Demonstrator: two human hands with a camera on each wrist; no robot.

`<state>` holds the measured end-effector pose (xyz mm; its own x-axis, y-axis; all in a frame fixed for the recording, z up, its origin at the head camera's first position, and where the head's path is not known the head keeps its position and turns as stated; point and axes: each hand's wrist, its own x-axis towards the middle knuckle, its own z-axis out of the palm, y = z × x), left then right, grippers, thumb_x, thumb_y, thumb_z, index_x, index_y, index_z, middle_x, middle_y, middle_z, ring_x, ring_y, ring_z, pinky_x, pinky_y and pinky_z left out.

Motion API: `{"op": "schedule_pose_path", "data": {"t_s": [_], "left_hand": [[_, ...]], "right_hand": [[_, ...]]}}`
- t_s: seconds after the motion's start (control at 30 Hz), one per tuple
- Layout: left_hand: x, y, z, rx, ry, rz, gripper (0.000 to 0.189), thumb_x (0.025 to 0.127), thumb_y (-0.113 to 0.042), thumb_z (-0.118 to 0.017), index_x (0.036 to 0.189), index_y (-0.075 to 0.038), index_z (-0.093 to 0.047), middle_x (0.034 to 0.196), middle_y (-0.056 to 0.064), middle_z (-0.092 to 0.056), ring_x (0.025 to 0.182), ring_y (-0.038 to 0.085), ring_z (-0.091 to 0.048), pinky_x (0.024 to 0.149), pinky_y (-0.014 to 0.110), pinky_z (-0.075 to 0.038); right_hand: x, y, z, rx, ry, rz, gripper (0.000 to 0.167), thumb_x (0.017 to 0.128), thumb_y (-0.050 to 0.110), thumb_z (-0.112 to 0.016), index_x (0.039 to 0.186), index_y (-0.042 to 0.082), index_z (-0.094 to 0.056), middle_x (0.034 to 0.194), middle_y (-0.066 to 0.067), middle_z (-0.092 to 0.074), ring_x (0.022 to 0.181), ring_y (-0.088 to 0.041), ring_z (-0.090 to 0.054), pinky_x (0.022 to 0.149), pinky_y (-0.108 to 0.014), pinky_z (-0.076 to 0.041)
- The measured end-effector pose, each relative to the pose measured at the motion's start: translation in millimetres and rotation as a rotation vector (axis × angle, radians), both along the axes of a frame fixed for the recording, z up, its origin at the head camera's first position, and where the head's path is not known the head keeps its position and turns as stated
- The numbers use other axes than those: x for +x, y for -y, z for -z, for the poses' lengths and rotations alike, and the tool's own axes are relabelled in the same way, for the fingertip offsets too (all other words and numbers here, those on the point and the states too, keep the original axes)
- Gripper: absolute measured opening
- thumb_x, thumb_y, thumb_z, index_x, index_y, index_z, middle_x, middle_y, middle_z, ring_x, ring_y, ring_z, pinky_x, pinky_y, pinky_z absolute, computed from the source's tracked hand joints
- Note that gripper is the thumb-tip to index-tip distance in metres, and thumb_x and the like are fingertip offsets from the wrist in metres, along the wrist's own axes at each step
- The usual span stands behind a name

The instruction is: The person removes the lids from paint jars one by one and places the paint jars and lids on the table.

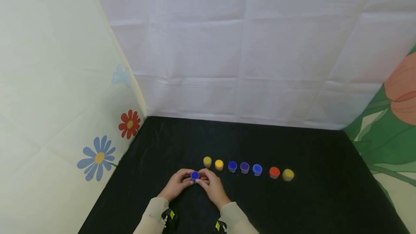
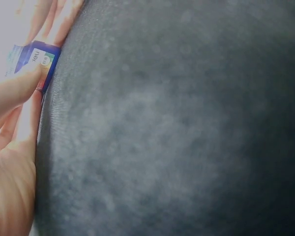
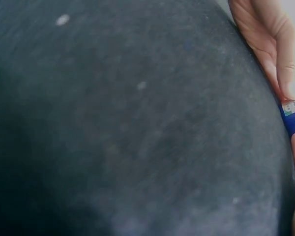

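A small round paint pot (image 1: 195, 176) with a blue lid is between my two hands, near the left end of a row of similar pots. My left hand (image 1: 176, 185) grips its left side, thumb in front, and my right hand (image 1: 214, 187) grips the right side. In the left wrist view the blue pot (image 2: 48, 61) shows a printed label, partly covered by a thumb. The right wrist view catches the blue pot (image 3: 292, 115) only at its right edge, between fingers of both hands.
Beyond and right of my hands runs a row of pots: yellow (image 1: 207, 161), orange-yellow (image 1: 219, 165), blue (image 1: 232, 166), purple (image 1: 245, 167), lighter blue (image 1: 257, 169), red (image 1: 274, 172), yellow (image 1: 287, 174). They stand on a black cloth (image 1: 318, 205). A white sheet (image 1: 208, 53) hangs behind.
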<state>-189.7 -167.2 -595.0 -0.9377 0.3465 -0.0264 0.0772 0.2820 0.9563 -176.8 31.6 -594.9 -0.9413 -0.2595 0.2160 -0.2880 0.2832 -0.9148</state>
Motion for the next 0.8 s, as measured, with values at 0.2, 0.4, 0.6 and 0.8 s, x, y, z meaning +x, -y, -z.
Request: {"op": "schedule_pose_path", "data": {"t_s": [0.2, 0.4, 0.6, 0.8], "left_hand": [[0.7, 0.1, -3.8, 0.014, 0.002, 0.014, 0.029, 0.097, -0.003, -0.066, 0.126, -0.001, -0.065, 0.125, 0.014, -0.057, 0.119, 0.029, -0.061, 0.099, 0.027, -0.05], [0.0, 1.0, -2.2, 0.027, 0.016, 0.015, 0.029, 0.097, -0.003, -0.066, 0.126, 0.0, -0.065, 0.126, 0.014, -0.057, 0.121, 0.032, -0.06, 0.099, 0.027, -0.05], [-0.3, 1.9, -0.1, 0.025, 0.007, 0.017, 0.03, 0.097, -0.006, -0.067, 0.126, -0.001, -0.065, 0.126, 0.014, -0.057, 0.12, 0.031, -0.061, 0.099, 0.027, -0.05], [-0.2, 1.6, 0.1, 0.011, -0.007, 0.015, 0.03, 0.097, -0.004, -0.067, 0.127, 0.0, -0.064, 0.126, 0.015, -0.057, 0.119, 0.027, -0.062, 0.099, 0.028, -0.05]], "right_hand": [[-0.7, -1.3, 1.0, 0.029, -0.009, -0.019, 0.02, 0.099, 0.016, -0.067, 0.117, 0.007, -0.066, 0.111, -0.007, -0.064, 0.097, -0.02, -0.064, 0.086, -0.031, -0.056], [-1.0, -0.2, 3.1, 0.02, 0.013, -0.029, 0.024, 0.098, 0.015, -0.069, 0.118, 0.005, -0.062, 0.112, -0.009, -0.063, 0.099, -0.024, -0.065, 0.086, -0.03, -0.056], [-0.1, 1.4, 3.4, 0.038, -0.02, -0.005, 0.02, 0.099, 0.018, -0.068, 0.115, 0.008, -0.062, 0.109, -0.006, -0.063, 0.097, -0.02, -0.064, 0.085, -0.03, -0.056], [1.9, -2.1, 0.8, 0.077, -0.026, -0.034, 0.025, 0.103, 0.017, -0.061, 0.126, 0.008, -0.064, 0.111, -0.006, -0.062, 0.098, -0.02, -0.064, 0.087, -0.033, -0.056]]}}
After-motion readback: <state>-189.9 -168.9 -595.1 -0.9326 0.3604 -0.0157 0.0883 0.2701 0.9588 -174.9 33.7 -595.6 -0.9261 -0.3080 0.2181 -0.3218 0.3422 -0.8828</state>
